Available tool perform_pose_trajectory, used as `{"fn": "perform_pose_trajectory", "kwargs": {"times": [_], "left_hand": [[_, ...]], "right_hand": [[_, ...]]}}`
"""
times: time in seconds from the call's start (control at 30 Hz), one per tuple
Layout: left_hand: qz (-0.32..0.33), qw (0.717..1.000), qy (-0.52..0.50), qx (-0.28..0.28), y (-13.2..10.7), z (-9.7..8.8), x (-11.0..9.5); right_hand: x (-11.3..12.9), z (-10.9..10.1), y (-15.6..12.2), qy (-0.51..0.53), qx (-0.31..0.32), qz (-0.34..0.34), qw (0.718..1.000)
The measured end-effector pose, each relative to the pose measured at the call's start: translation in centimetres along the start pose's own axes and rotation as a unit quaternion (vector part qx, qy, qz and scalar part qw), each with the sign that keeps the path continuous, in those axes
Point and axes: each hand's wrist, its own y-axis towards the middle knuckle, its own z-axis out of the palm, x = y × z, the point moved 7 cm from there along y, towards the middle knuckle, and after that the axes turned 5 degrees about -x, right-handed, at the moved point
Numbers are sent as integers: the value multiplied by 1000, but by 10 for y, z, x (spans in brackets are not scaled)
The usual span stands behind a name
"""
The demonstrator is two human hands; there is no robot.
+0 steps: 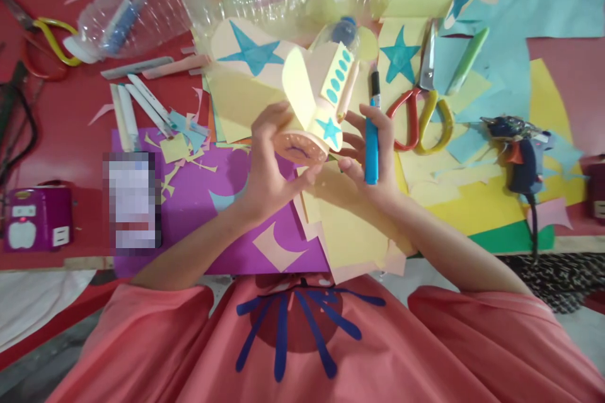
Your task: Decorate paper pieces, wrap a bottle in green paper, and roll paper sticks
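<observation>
My left hand [269,170] is closed around the near end of a paper-covered bottle airplane [306,97], held above the table. The plane has cream fins, a strip of blue oval windows, blue stars on its wing and fin, and a blue cap at the far end. Its round bottle base faces me. My right hand [385,151] grips a blue marker [372,145] upright between thumb and fingers, its dark end pointing away from me. The other right fingers reach toward the plane's right side; whether they touch it I cannot tell.
Scissors [428,69] and a green cutter [467,62] lie to the right, beyond which is a glue gun [522,157]. Clear plastic bottles [142,9] fill the back. A phone [132,201], white pens [146,101], paper scraps and a purple box [38,217] are at left.
</observation>
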Motion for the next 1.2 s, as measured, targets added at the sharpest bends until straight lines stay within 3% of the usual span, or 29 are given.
{"fn": "perform_pose_trajectory", "kwargs": {"times": [0.13,0.23,0.33,0.4,0.57,0.7,0.87,0.97,1.13,1.2], "left_hand": [[114,991,64,-21,-7,2,-24],[163,981,100,0,-11,7,-30],[167,979,118,27,-14,12,-29],[165,978,119,45,-15,14,-30],[190,973,114,71,-19,16,-40],[195,969,114,97,-29,22,-47],[135,972,55,187,-36,34,-42],[136,969,18,208,-38,35,-45],[176,949,-118,234,-35,22,-64],[115,926,-201,300,-30,21,-65]], "right_hand": [[-7,-3,0,50,-21,57,997],[-6,-9,5,7,-18,27,999],[-6,-18,10,-56,-37,-9,998],[-10,-21,13,-63,-23,5,998],[-17,-19,19,-6,66,73,995],[-15,-22,23,29,65,69,995],[-14,-28,26,-32,14,-14,999],[-10,-29,25,-72,-11,-65,995],[-11,-29,24,-79,-26,-34,996],[-13,-30,25,-102,-33,-28,994]]}}
